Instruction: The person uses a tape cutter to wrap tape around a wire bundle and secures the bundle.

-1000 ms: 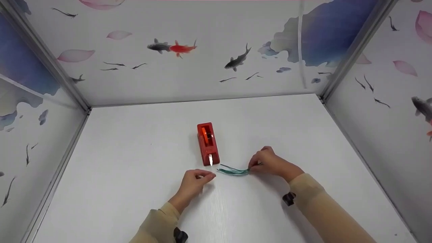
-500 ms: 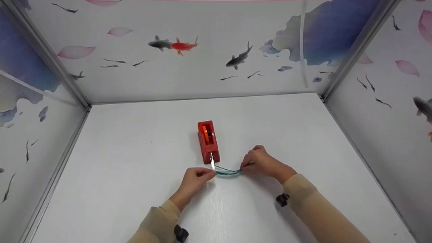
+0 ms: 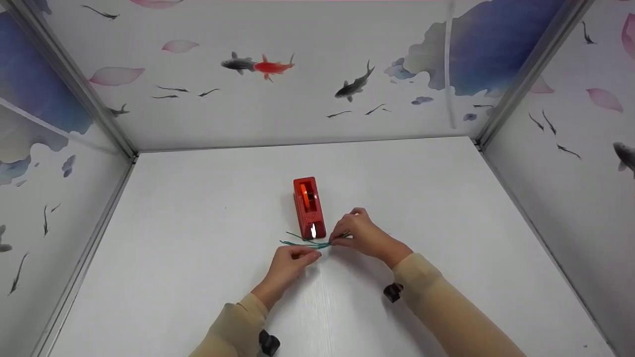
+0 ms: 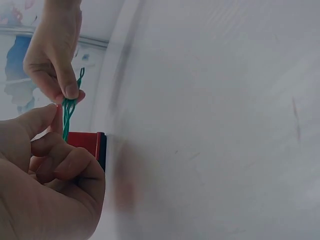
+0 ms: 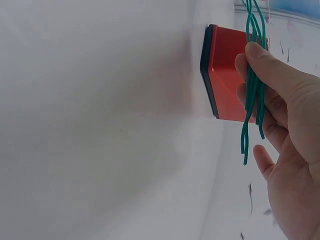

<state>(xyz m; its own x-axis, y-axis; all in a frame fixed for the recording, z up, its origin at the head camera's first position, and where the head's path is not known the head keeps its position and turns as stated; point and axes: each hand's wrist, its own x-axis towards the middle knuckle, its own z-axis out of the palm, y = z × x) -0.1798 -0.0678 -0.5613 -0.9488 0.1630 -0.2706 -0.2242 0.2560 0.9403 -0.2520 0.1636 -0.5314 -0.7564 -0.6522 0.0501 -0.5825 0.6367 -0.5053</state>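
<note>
My right hand (image 3: 364,235) pinches a bundle of thin green wires (image 5: 261,97) between thumb and fingers, their ends sticking out on both sides. A red tape dispenser (image 3: 311,218) with an orange-cored roll stands just beyond both hands. At its front end, a strip of clear tape (image 3: 313,231) shines white. My left hand (image 3: 290,267) has thumb and index finger pinched together in front of the dispenser, at the near end of the tape, which hardly shows there. The wires cross between the dispenser's front and the left fingertips.
The white tabletop (image 3: 208,223) surrounds the dispenser. Printed panels with fish and petals enclose it at the back (image 3: 297,114) and on both sides. Each sleeve carries a small black wrist camera, such as the right one (image 3: 393,292).
My right hand has moved left with the green wires, bringing them across in front of the dispenser. My left hand drew tape out from the dispenser and has stayed nearly in place.
</note>
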